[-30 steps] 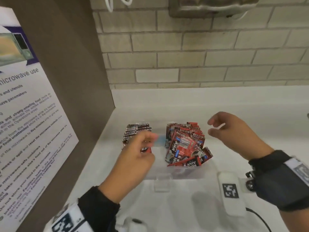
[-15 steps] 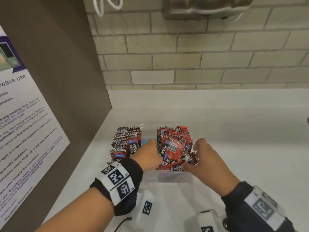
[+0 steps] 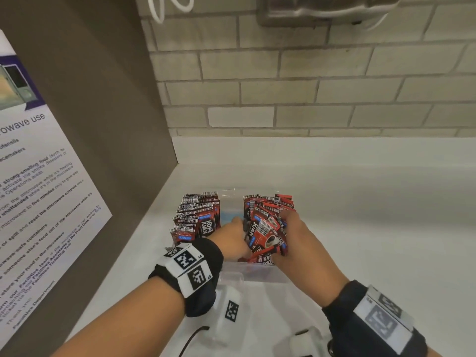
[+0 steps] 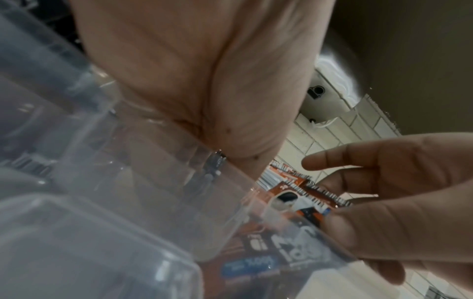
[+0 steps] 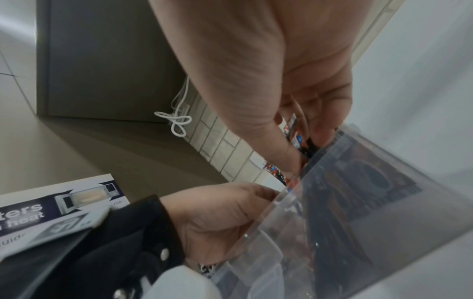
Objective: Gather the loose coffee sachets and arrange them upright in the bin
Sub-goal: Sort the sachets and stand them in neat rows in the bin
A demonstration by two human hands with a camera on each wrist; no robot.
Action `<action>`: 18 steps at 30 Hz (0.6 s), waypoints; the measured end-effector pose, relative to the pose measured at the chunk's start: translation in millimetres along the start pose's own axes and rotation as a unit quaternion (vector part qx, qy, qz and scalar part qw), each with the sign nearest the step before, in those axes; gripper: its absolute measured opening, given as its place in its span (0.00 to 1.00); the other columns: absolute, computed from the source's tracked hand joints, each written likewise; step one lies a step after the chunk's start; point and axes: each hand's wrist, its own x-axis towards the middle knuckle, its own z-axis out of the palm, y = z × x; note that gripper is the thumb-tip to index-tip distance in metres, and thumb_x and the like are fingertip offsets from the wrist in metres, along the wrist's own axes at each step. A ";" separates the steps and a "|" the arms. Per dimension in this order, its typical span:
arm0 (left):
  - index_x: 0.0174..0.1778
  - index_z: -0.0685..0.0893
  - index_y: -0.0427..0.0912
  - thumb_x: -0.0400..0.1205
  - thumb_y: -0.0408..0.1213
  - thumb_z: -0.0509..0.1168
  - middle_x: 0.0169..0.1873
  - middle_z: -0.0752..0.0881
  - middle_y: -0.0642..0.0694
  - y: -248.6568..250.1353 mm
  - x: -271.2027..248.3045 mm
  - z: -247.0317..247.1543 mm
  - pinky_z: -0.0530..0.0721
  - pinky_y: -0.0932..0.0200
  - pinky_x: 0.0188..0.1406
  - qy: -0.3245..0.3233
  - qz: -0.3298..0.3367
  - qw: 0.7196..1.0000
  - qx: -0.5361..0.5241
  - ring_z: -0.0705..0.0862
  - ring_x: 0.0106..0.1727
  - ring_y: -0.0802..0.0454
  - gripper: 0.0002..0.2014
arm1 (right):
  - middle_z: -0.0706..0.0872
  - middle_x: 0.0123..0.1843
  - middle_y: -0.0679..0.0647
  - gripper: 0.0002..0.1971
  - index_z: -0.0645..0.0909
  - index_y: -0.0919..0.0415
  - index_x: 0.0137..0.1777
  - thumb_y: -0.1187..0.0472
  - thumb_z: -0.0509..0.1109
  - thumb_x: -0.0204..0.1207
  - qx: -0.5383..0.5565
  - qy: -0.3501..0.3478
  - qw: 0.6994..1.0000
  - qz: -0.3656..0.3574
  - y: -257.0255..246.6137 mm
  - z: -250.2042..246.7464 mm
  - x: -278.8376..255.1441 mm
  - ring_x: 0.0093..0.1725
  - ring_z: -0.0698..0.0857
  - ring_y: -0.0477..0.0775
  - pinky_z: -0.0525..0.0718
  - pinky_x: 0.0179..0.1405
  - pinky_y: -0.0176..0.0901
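Note:
A clear plastic bin (image 3: 257, 275) stands on the white counter with red and black coffee sachets in two groups. The left group (image 3: 198, 217) stands upright in a neat row. The right group (image 3: 268, 220) is jumbled and leaning. My right hand (image 3: 296, 243) grips a bunch of the right group, thumb in front and fingers behind; the right wrist view shows the same right hand (image 5: 268, 81) pinch. My left hand (image 3: 231, 238) reaches into the gap between the groups, fingers straight against the right bunch. Through the bin wall (image 4: 128, 182) the left fingers are blurred.
A brown side panel with a microwave notice (image 3: 38, 202) closes off the left. A brick wall (image 3: 309, 86) runs behind, with a metal dispenser (image 3: 322, 9) and a white cord (image 3: 167, 11) overhead. White counter (image 3: 373, 228) spreads to the right of the bin.
Both hands came down from above the bin into it. My right hand took hold of the right bunch of sachets, and my left hand slid in beside it.

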 end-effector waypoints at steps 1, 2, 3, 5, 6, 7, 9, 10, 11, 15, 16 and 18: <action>0.77 0.59 0.40 0.76 0.31 0.71 0.65 0.77 0.42 0.0 1.1 0.2 0.84 0.50 0.61 -0.002 0.000 1.000 -0.004 0.81 0.62 0.44 0.37 | 0.77 0.61 0.50 0.30 0.62 0.52 0.70 0.67 0.70 0.71 0.000 -0.004 1.000 0.000 -1.1 0.2 0.3 0.52 0.83 0.49 0.84 0.47 0.40; 0.77 0.59 0.40 0.75 0.30 0.71 0.65 0.77 0.42 0.1 2.2 0.3 0.84 0.49 0.60 -0.004 0.002 1.000 -0.007 0.81 0.62 0.44 0.37 | 0.76 0.62 0.50 0.31 0.62 0.53 0.72 0.67 0.70 0.72 -0.002 -0.009 1.000 0.003 -1.6 0.4 0.8 0.54 0.82 0.50 0.83 0.48 0.38; 0.76 0.60 0.40 0.75 0.30 0.71 0.65 0.77 0.41 0.4 3.1 0.3 0.84 0.48 0.60 -0.005 0.004 1.000 -0.007 0.81 0.62 0.43 0.36 | 0.75 0.63 0.51 0.31 0.62 0.54 0.73 0.67 0.70 0.72 -0.006 -0.014 1.000 0.004 -2.1 0.2 1.4 0.55 0.82 0.50 0.83 0.49 0.38; 0.76 0.61 0.40 0.76 0.29 0.70 0.66 0.78 0.41 0.5 4.7 0.3 0.84 0.49 0.59 -0.006 0.012 1.000 0.000 0.81 0.61 0.43 0.35 | 0.75 0.64 0.52 0.28 0.65 0.54 0.72 0.68 0.68 0.73 -0.017 -0.022 1.000 0.001 -3.0 -0.6 2.9 0.56 0.81 0.51 0.82 0.50 0.37; 0.76 0.61 0.40 0.76 0.29 0.70 0.66 0.78 0.41 0.5 5.5 0.5 0.84 0.50 0.58 -0.007 0.016 1.000 0.000 0.81 0.61 0.43 0.34 | 0.74 0.64 0.52 0.27 0.66 0.55 0.71 0.68 0.68 0.73 -0.019 -0.025 1.000 -0.003 -3.5 -0.9 3.6 0.56 0.81 0.52 0.81 0.51 0.36; 0.76 0.61 0.40 0.76 0.29 0.70 0.65 0.79 0.41 0.7 6.3 0.7 0.84 0.52 0.56 -0.008 0.020 1.000 -0.002 0.82 0.59 0.44 0.34 | 0.73 0.64 0.53 0.26 0.67 0.56 0.70 0.69 0.67 0.73 -0.019 -0.026 0.999 -0.004 -3.8 -1.0 4.5 0.56 0.81 0.52 0.80 0.51 0.36; 0.75 0.62 0.39 0.76 0.29 0.69 0.63 0.80 0.41 1.3 7.5 0.9 0.83 0.55 0.51 -0.009 0.025 1.000 0.000 0.82 0.55 0.46 0.33 | 0.71 0.65 0.53 0.26 0.67 0.57 0.69 0.71 0.66 0.72 -0.016 -0.025 1.000 -0.006 -4.8 -0.7 6.0 0.55 0.81 0.53 0.81 0.51 0.38; 0.74 0.63 0.39 0.76 0.29 0.69 0.62 0.80 0.42 1.7 8.1 1.1 0.83 0.55 0.51 -0.009 0.027 1.000 -0.002 0.82 0.55 0.47 0.32 | 0.70 0.65 0.53 0.25 0.67 0.58 0.68 0.72 0.66 0.72 -0.014 -0.024 1.000 -0.007 -5.3 -0.1 6.5 0.54 0.80 0.53 0.81 0.50 0.39; 0.73 0.63 0.39 0.76 0.29 0.69 0.62 0.81 0.42 2.0 8.6 1.3 0.83 0.54 0.53 -0.011 0.028 1.000 -0.006 0.82 0.56 0.46 0.31 | 0.69 0.64 0.53 0.24 0.67 0.58 0.67 0.73 0.66 0.72 -0.011 -0.022 1.000 -0.008 -5.7 0.5 6.8 0.53 0.80 0.53 0.81 0.50 0.40; 0.71 0.66 0.38 0.77 0.26 0.67 0.64 0.80 0.40 6.9 4.8 1.1 0.80 0.58 0.52 -0.014 0.054 0.998 -0.020 0.81 0.57 0.47 0.28 | 0.71 0.59 0.54 0.22 0.67 0.58 0.62 0.73 0.66 0.71 0.002 -0.021 1.000 -0.017 -5.6 4.9 7.4 0.49 0.80 0.53 0.83 0.46 0.46; 0.70 0.68 0.37 0.77 0.24 0.66 0.62 0.81 0.39 8.2 3.8 1.2 0.79 0.61 0.48 -0.013 0.067 0.997 -0.024 0.80 0.53 0.49 0.25 | 0.72 0.59 0.54 0.22 0.66 0.58 0.62 0.73 0.66 0.71 0.006 -0.020 1.000 -0.020 -5.9 6.0 7.5 0.49 0.81 0.54 0.83 0.45 0.48; 0.66 0.71 0.37 0.78 0.22 0.63 0.57 0.82 0.42 10.6 1.5 1.8 0.76 0.71 0.38 -0.011 0.090 0.995 -0.029 0.78 0.47 0.53 0.21 | 0.74 0.61 0.54 0.24 0.66 0.57 0.66 0.70 0.68 0.72 0.006 -0.017 1.000 -0.026 -6.6 8.1 8.1 0.52 0.82 0.56 0.84 0.48 0.50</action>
